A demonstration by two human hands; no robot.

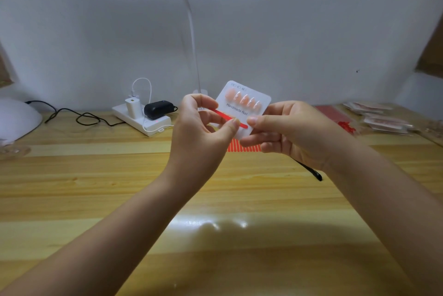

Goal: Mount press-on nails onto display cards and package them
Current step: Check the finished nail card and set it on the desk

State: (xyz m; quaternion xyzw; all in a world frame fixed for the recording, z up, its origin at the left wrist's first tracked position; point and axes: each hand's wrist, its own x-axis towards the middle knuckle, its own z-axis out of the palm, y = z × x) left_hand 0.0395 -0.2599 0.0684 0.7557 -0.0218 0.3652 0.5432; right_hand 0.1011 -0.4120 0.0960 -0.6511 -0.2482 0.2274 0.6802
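Currently held up above wooden desk (96, 188): white display card (242, 106), printed "Handmade Nail", pinched at lower edge by right hand (285, 132). Left hand (203, 128) pinching red strip (231, 118) laid across card's lower half, below lettering. Likely adhesive strip for second row; best pressed flat and parallel to the text, card kept steady. Count: one card in hand, five peach nails (243, 99) in top row, one strip on card. Striped red sheet (239, 147) on desk behind hands; packaged sets (381, 116) stacked far right, number unclear
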